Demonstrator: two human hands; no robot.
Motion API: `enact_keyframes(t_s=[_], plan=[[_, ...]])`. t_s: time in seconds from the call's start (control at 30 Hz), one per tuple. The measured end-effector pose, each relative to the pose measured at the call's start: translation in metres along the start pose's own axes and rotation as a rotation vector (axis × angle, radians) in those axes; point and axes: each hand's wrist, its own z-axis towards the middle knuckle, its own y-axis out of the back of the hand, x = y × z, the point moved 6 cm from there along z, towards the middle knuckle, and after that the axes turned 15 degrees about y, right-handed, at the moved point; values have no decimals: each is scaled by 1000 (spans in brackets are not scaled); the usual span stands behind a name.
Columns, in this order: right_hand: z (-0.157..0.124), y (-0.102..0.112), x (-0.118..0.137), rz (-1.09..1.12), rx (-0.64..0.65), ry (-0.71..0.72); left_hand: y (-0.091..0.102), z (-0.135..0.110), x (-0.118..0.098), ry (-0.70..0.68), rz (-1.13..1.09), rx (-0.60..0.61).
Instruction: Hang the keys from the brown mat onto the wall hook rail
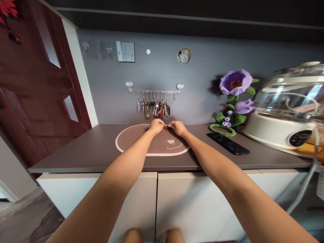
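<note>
I have the left hand (156, 126) and right hand (178, 128) together, fingertips meeting on a tiny metal piece (166, 127), too small for me to identify. It sits just above the far edge of an oval brown mat (162, 146) on the bench (76, 148). The mat has a cream border, a white logo and small printed words I can't read reliably. Beyond it, one wall rail (153, 91) carries several key bunches (154, 108); one black phone (227, 143) lies to the right.
</note>
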Motion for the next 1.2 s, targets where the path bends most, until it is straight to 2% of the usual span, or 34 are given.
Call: enact_keyframes(t_s=[0.27, 0.43, 0.57, 0.73, 0.93, 1.07, 1.2], plan=[[2, 12, 14, 59, -79, 25, -2, -8, -9, -150, 167, 26], [3, 19, 21, 66, -153, 39, 1, -8, -11, -144, 129, -16], [4, 23, 23, 73, -201, 46, 4, -14, -18, -199, 121, -21], [4, 26, 24, 59, -234, 31, 10, -23, -27, -247, 200, -76], [3, 29, 20, 100, -274, -33, 11, -26, -35, -380, 312, -121], [3, 27, 16, 176, -292, -78, 14, -25, -36, -398, 272, -151], [4, 19, 10, 279, -293, -74, 16, -21, -34, -332, 136, -132]])
